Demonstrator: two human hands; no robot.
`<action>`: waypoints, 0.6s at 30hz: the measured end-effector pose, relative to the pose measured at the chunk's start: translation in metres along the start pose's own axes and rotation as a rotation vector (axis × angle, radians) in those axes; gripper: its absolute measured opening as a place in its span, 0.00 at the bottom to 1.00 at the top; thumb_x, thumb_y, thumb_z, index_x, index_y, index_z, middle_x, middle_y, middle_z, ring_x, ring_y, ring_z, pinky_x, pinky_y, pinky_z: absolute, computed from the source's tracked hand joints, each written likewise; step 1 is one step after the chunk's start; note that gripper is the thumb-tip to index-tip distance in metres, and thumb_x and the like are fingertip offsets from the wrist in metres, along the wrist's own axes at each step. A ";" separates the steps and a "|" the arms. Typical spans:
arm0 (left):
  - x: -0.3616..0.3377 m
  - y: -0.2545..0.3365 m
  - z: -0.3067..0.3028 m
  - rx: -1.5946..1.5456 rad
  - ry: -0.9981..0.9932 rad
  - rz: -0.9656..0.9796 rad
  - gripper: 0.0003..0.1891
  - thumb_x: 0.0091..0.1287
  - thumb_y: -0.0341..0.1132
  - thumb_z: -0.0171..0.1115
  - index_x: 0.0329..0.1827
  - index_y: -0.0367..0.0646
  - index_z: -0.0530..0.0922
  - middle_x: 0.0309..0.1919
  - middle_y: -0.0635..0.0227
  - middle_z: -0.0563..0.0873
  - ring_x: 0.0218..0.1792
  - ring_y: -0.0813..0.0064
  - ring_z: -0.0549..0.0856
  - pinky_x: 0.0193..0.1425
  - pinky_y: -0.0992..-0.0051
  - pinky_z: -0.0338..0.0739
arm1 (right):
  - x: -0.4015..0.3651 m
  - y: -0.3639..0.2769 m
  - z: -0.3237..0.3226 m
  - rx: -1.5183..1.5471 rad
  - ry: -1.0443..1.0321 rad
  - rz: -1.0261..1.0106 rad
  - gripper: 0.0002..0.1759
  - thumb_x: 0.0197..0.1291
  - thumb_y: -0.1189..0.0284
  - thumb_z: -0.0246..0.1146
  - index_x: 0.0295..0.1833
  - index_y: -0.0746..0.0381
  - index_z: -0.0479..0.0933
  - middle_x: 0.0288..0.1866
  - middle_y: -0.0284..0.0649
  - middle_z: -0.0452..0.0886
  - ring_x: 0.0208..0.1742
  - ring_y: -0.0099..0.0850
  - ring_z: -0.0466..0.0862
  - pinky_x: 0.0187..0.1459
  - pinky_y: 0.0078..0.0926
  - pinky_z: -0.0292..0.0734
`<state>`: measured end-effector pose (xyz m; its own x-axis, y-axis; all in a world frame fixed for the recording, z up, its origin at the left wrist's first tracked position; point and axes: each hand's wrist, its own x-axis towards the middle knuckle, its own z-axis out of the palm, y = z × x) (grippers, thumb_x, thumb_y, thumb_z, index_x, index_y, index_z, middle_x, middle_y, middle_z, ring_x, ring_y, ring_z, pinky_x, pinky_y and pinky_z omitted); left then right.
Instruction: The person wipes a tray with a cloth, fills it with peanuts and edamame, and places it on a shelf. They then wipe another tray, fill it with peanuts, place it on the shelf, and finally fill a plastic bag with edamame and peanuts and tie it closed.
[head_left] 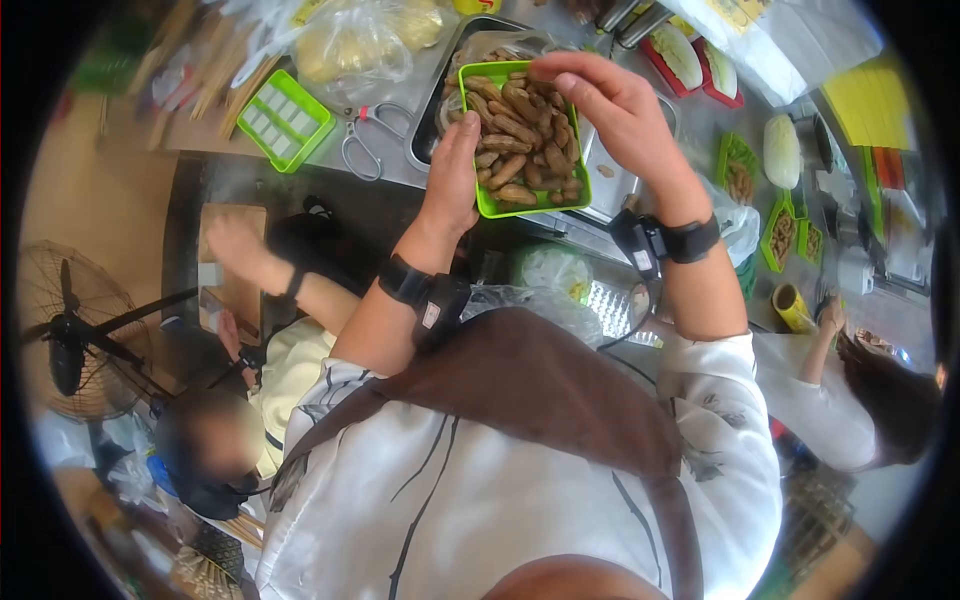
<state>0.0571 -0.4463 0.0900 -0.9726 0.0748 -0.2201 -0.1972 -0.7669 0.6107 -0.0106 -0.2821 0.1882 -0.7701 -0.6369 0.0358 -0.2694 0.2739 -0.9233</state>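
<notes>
A green rectangular tray [584, 192] full of brown, unshelled peanuts [519, 134] is held up at the table's front edge. My left hand [453, 180] grips its left side, the thumb lying along the rim. My right hand [618, 115] is at the tray's upper right corner, fingers bent over the rim or the topmost peanuts; whether the fingertips touch them is unclear. Behind the green tray, a metal tray [425, 132] holds a clear plastic bag [500, 44] with more peanuts.
Scissors [362, 146] and a green tray of white blocks [286, 121] lie to the left. Wrapped cabbages [676, 56] are at the back right. A co-worker [285, 390] is at the left, another person [822, 400] at the right, and a fan [68, 340] at the far left.
</notes>
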 end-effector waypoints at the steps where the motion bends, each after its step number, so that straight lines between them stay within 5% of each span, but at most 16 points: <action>1: 0.000 0.000 0.000 0.003 -0.012 -0.012 0.20 0.74 0.46 0.46 0.54 0.36 0.70 0.49 0.61 0.80 0.48 0.72 0.81 0.54 0.72 0.78 | 0.003 0.013 0.004 -0.042 0.191 -0.022 0.17 0.69 0.71 0.51 0.59 0.63 0.73 0.55 0.38 0.77 0.59 0.24 0.73 0.60 0.25 0.66; 2: 0.000 0.000 0.000 0.004 -0.011 -0.012 0.20 0.74 0.46 0.46 0.54 0.36 0.70 0.49 0.61 0.80 0.48 0.72 0.81 0.54 0.72 0.78 | 0.004 0.026 0.009 -0.082 0.384 -0.045 0.16 0.68 0.72 0.52 0.58 0.63 0.74 0.56 0.38 0.77 0.59 0.24 0.73 0.60 0.25 0.66; 6: 0.003 -0.002 -0.005 0.061 -0.015 0.011 0.19 0.74 0.45 0.46 0.52 0.36 0.71 0.48 0.61 0.80 0.46 0.72 0.82 0.53 0.73 0.79 | 0.007 0.051 0.028 -0.442 0.302 -0.306 0.15 0.67 0.75 0.53 0.58 0.62 0.74 0.57 0.37 0.77 0.58 0.25 0.75 0.60 0.23 0.67; 12: -0.003 0.010 -0.023 0.031 0.032 0.026 0.19 0.74 0.44 0.46 0.53 0.35 0.71 0.47 0.60 0.80 0.45 0.72 0.83 0.51 0.73 0.79 | 0.019 0.073 -0.012 0.096 0.432 0.085 0.14 0.67 0.75 0.50 0.55 0.63 0.76 0.54 0.33 0.78 0.56 0.27 0.76 0.58 0.23 0.71; 14: -0.005 0.015 -0.032 0.002 0.061 -0.026 0.20 0.74 0.45 0.45 0.54 0.34 0.70 0.47 0.59 0.80 0.45 0.71 0.83 0.51 0.71 0.80 | 0.031 0.101 -0.006 0.010 0.290 0.199 0.13 0.65 0.75 0.53 0.53 0.62 0.77 0.51 0.39 0.80 0.55 0.30 0.77 0.58 0.26 0.71; 16: -0.006 0.021 -0.036 -0.010 0.083 -0.030 0.21 0.74 0.45 0.45 0.54 0.34 0.70 0.48 0.58 0.80 0.46 0.70 0.83 0.50 0.70 0.80 | 0.046 0.125 0.015 -0.441 0.026 0.104 0.20 0.61 0.74 0.56 0.59 0.61 0.72 0.58 0.48 0.75 0.57 0.40 0.76 0.58 0.37 0.71; 18: -0.005 0.027 -0.040 -0.017 0.130 -0.015 0.21 0.74 0.45 0.44 0.55 0.34 0.70 0.49 0.58 0.80 0.46 0.69 0.83 0.50 0.70 0.80 | 0.056 0.139 0.039 -0.730 0.029 0.136 0.24 0.59 0.70 0.57 0.63 0.58 0.68 0.63 0.49 0.70 0.60 0.46 0.73 0.59 0.42 0.70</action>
<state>0.0620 -0.4930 0.0767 -0.9452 0.0035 -0.3265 -0.2082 -0.7769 0.5943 -0.0686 -0.3080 0.0469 -0.8361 -0.5470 -0.0415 -0.4789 0.7646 -0.4314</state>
